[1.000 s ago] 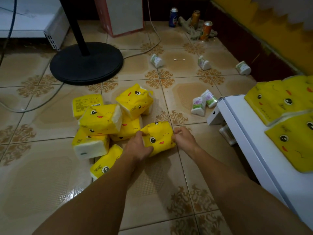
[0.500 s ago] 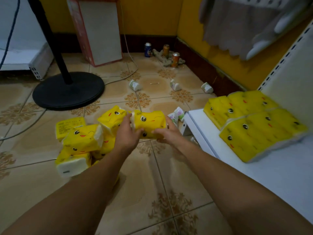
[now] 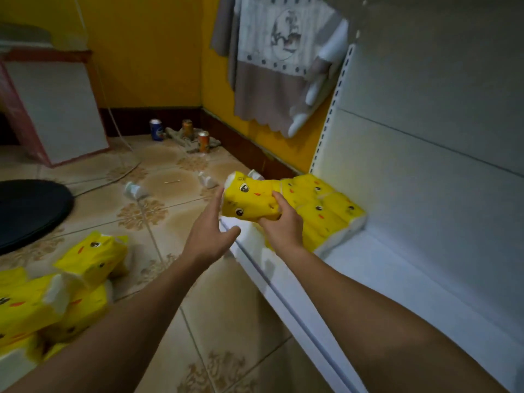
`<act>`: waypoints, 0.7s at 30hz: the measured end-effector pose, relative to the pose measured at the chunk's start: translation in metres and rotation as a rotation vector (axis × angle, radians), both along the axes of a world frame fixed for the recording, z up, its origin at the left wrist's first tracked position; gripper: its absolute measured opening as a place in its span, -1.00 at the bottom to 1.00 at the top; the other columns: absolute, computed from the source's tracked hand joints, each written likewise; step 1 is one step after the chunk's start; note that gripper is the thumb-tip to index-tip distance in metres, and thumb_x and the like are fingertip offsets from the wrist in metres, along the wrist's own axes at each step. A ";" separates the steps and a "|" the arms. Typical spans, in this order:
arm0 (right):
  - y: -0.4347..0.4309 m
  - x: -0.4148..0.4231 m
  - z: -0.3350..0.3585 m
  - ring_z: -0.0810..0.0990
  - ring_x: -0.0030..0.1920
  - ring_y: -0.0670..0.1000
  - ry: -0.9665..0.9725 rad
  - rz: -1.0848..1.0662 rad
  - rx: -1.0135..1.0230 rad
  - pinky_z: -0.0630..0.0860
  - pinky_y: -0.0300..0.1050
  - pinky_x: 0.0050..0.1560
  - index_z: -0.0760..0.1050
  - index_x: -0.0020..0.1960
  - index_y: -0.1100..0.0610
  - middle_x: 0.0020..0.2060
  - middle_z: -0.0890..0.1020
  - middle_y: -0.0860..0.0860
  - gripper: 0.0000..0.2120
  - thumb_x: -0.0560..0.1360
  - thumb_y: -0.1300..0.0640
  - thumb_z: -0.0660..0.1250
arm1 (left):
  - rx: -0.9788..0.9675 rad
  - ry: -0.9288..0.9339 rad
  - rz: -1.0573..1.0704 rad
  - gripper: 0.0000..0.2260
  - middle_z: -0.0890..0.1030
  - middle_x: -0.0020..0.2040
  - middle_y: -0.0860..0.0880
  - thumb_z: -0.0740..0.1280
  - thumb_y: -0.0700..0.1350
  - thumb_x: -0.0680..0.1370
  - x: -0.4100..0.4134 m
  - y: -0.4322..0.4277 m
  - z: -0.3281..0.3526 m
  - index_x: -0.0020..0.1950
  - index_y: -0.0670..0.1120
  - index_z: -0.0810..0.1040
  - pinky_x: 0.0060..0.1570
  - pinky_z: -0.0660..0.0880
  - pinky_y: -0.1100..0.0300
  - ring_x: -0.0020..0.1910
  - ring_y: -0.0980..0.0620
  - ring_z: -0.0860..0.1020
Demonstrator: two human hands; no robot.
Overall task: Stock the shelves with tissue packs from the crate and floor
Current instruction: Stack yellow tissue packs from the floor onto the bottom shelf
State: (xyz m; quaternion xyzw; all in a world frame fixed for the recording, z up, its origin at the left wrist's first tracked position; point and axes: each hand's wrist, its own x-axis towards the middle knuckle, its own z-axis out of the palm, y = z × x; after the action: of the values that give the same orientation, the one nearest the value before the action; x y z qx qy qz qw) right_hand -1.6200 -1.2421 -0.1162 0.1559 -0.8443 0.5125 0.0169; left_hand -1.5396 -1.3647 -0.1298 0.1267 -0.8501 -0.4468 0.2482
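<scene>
My right hand (image 3: pixel 282 226) grips a yellow tissue pack (image 3: pixel 248 201) with cartoon eyes, held over the front left corner of the white shelf (image 3: pixel 397 279). My left hand (image 3: pixel 208 232) is just left of the pack with fingers spread and relaxed, its fingertips near the pack's end; contact is unclear. Stocked yellow tissue packs (image 3: pixel 326 211) lie flat at the shelf's far end. A pile of several more yellow packs (image 3: pixel 56 293) sits on the tiled floor at lower left.
A black fan base (image 3: pixel 28 211) and its cord lie on the floor at left. Small white packets (image 3: pixel 134 190) and drink cans (image 3: pixel 203 141) are scattered near the yellow wall. A cloth (image 3: pixel 272 69) hangs above the shelf's end. A white board (image 3: pixel 54 109) leans at back left.
Both hands lifted the pack from the floor pile and carried it right and up to the shelf. My left hand has come off the pack and opened; my view turned toward the shelf.
</scene>
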 end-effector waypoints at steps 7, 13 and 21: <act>0.087 -0.031 -0.007 0.36 0.38 0.11 -0.023 -0.374 -0.033 0.31 -0.07 0.35 0.21 0.48 0.07 0.39 0.39 0.10 -0.40 0.48 0.24 0.31 | -0.220 -0.389 -0.334 -0.39 0.35 0.43 -0.04 0.28 0.09 0.39 -0.027 0.044 -0.028 0.43 0.00 0.30 0.32 0.25 0.15 0.39 -0.02 0.31; 0.146 -0.041 -0.030 0.34 0.39 0.18 -0.144 -0.609 0.006 0.30 -0.01 0.34 0.14 0.50 0.13 0.39 0.36 0.18 -0.38 0.51 0.18 0.31 | -0.392 -0.439 -0.497 -0.20 0.34 0.42 -0.04 0.09 0.31 0.20 -0.043 0.066 -0.037 0.41 0.04 0.32 0.33 0.22 0.16 0.38 -0.05 0.30; 0.185 -0.055 -0.052 0.33 0.36 0.28 -0.355 -0.694 0.134 0.28 0.05 0.33 0.10 0.50 0.19 0.36 0.34 0.28 -0.45 0.54 0.27 0.16 | -0.348 -0.357 -0.447 -0.22 0.26 0.42 -0.07 0.17 0.21 0.25 -0.051 0.076 -0.050 0.44 -0.02 0.22 0.22 0.31 0.19 0.34 -0.06 0.34</act>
State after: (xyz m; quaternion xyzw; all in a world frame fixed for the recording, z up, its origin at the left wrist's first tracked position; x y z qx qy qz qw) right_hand -1.6747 -1.0571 -0.1678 -0.2291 -0.8680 0.4393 0.0327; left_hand -1.5904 -1.2891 -0.1801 -0.0307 -0.9505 -0.3092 0.0091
